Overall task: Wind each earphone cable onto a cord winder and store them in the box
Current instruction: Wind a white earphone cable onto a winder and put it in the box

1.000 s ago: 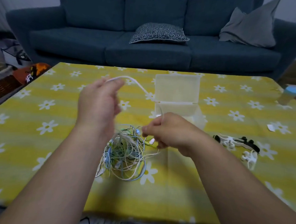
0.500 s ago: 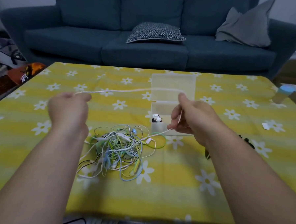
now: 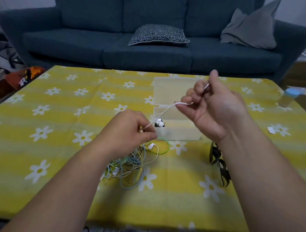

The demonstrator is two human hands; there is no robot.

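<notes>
A white earphone cable (image 3: 164, 111) runs taut between my two hands above the table. My left hand (image 3: 128, 130) pinches its lower end just over a tangled heap of white, green, blue and yellow earphone cables (image 3: 128, 164). My right hand (image 3: 213, 108) is raised in front of the box, fingers curled round the cable's upper part. The translucent box (image 3: 179, 131) stands open with its lid (image 3: 168, 88) upright; a wound black and white winder (image 3: 159, 124) lies inside at its left. Black cord winders (image 3: 219, 163) lie on the cloth, partly hidden by my right forearm.
The table carries a yellow cloth with white daisies (image 3: 63, 121). A blue-capped bottle (image 3: 289, 97) lies at the far right edge, a scrap of paper (image 3: 271, 130) nearer. A dark blue sofa (image 3: 152, 50) stands behind the table.
My left hand has come in from the far left down to the cable heap. My right hand has risen and turned palm towards me, so the white cable now slopes from it down to my left.
</notes>
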